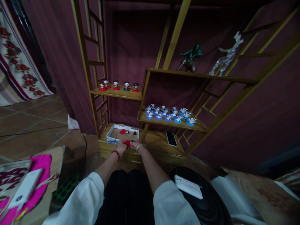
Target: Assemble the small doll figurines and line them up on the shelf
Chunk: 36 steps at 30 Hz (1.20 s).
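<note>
Just in front of the shallow box (111,139), both hands are close together. My left hand (121,147) is closed on a red round base (127,143). My right hand (135,144) pinches at the other side of that base, with something small and dark at its fingertips that I cannot make out. Inside the box lie another red round base (122,131), a small figurine (127,132) and a small dark piece (134,133). On the left shelf above stand several black-haired figurines (116,84), most on red bases.
Several blue and purple figurines (168,117) crowd the middle shelf (199,125). A dark green statue (191,57) and a clear deer statue (226,57) stand higher up. A phone (171,138) lies on the bottom board; a white device (188,186) rests on a black stool (211,206).
</note>
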Available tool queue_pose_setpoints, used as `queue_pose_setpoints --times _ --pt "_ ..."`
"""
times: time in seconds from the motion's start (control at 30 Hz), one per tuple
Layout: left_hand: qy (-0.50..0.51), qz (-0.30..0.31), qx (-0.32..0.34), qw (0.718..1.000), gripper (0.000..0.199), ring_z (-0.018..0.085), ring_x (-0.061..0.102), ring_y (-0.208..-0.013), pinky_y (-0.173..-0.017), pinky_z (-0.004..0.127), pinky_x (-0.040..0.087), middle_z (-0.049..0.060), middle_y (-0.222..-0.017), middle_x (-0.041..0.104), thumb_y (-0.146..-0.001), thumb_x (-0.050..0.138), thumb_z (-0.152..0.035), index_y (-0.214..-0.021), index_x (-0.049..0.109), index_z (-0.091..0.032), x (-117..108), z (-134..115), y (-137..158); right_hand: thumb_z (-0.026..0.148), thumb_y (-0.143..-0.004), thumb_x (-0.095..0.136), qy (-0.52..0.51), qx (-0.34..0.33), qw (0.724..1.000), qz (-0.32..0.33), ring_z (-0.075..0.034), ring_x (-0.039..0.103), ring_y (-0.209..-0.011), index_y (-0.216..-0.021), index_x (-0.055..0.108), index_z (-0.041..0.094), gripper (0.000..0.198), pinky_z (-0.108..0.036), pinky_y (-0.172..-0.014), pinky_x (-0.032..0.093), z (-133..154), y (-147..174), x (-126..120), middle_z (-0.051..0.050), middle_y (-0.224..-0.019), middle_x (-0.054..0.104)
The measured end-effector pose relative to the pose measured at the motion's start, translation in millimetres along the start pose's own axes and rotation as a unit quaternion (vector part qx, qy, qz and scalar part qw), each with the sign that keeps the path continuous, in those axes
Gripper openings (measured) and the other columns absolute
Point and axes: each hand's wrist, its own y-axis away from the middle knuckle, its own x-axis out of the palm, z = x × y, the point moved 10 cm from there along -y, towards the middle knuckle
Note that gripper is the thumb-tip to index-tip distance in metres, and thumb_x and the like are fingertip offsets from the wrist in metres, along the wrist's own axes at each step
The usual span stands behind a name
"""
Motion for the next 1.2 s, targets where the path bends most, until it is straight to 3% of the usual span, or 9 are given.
queue_pose_setpoints --times 0.33,0.83,1.2 --pt "0.130 -0.039 -0.049 0.990 0.046 0.008 0.061 -0.065 -0.061 0.018 0.050 0.003 -0.082 0.063 -0.065 0.044 0.010 -0.105 0.051 -0.013 -8 19 26 0.005 -0.063 0.060 -0.092 0.053 0.994 -0.006 -0.006 0.050 -0.046 -0.068 0.057 0.012 0.010 -0.018 -0.051 0.046 -12 24 -3 0.004 -0.055 0.053" --pt "0.345 -0.032 -0.058 0.936 0.040 0.010 0.063 -0.069 -0.077 0.026 0.051 0.002 -0.076 0.064 -0.065 0.046 0.016 -0.090 0.053 -0.014 2 40 63 0.015 -0.049 0.071 -0.264 0.016 0.964 -0.013 -0.007 0.054 -0.052 -0.068 0.054 0.016 0.025 -0.020 -0.056 0.049 -27 50 -11 0.005 -0.055 0.055" --pt "0.394 -0.034 -0.050 0.917 0.039 0.010 0.062 -0.067 -0.077 0.027 0.050 0.002 -0.072 0.063 -0.066 0.048 0.015 -0.093 0.051 -0.013 1 41 88 0.021 -0.051 0.074 -0.304 0.000 0.952 -0.023 -0.008 0.058 -0.059 -0.074 0.062 0.018 0.027 -0.021 -0.060 0.050 -35 73 -12 0.003 -0.065 0.060"
